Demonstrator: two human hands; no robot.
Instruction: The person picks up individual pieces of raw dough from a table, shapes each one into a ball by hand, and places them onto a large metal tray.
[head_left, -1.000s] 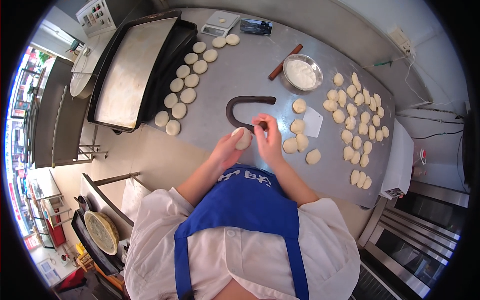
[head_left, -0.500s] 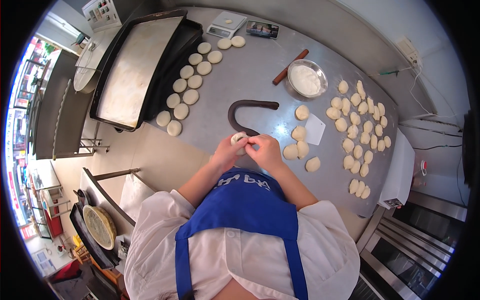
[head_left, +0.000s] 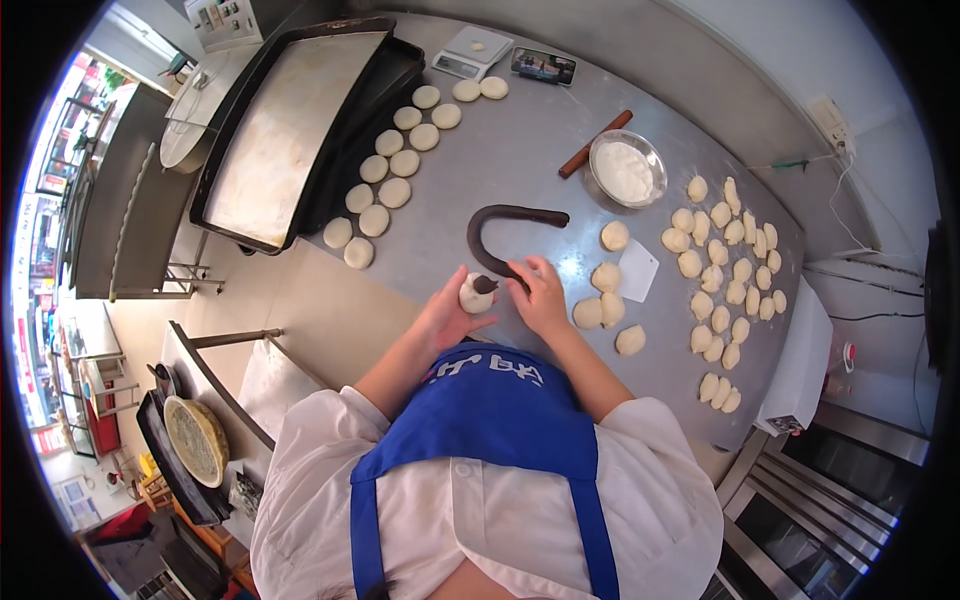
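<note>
A grey metal surface (head_left: 510, 140) spans the middle of the room, with a pale wall (head_left: 800, 70) behind it, beige floor (head_left: 235, 300) to the left and glass-fronted steel oven doors (head_left: 860, 470) at the lower right. At its left side a black-rimmed baking tray with a pale metal bottom (head_left: 290, 120) overlaps a second, black tray (head_left: 350, 150). Next to them, flattened white dough rounds (head_left: 395, 192) lie in a staggered double row leading up to a small white scale (head_left: 473, 52); a dark phone (head_left: 543, 66) sits beside the scale. Farther right are a reddish-brown wooden rod (head_left: 596, 144) and, just beside it, a round steel bowl (head_left: 600, 182) of white powder (head_left: 625, 170). Many plump cream dough pieces (head_left: 720, 214) are scattered toward the right end, and a few more (head_left: 606, 277) lie near a flat white card (head_left: 637, 270).

The left hand (head_left: 447, 310) is cupped, its fingers holding a white dough round (head_left: 474, 301) topped by a dark brown lump of paste (head_left: 486, 285); the thumb sticks out below. The right hand (head_left: 541, 300) has its fingers at the near end of a hook-shaped dark brown paste rope (head_left: 476, 238); whether they pinch it I cannot tell. The dough sits just left of those fingers, apart from them.
</note>
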